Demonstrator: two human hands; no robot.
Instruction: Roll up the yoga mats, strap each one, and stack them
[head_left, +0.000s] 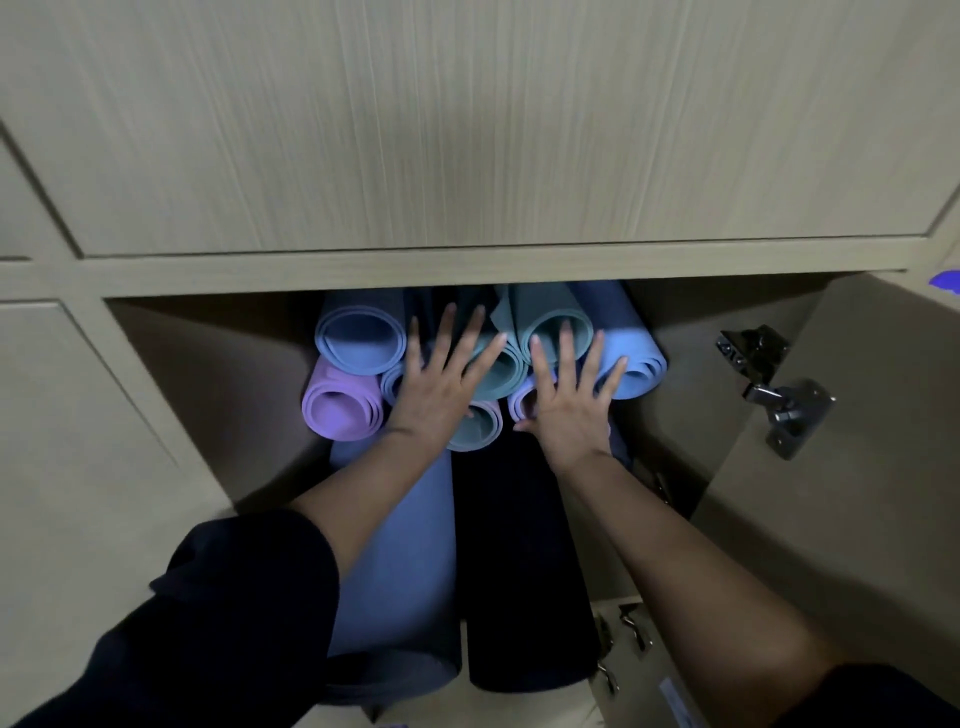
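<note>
Several rolled yoga mats lie stacked in an open cabinet compartment, their spiral ends facing me: a blue one (361, 340) at upper left, a purple one (340, 405) under it, teal ones (498, 371) in the middle and a light blue one (636, 366) at right. Two longer rolls stick out toward me below the stack, a blue one (402, 551) and a black one (519, 561). My left hand (441, 379) presses flat with spread fingers on the mat ends left of centre. My right hand (569, 395) presses flat on the ends right of centre.
The cabinet is pale wood, with a closed door panel (467, 119) above the compartment. Its own door (857, 467) stands open at the right, with metal hinges (774, 387) on its inner face. More closed panels are at the left.
</note>
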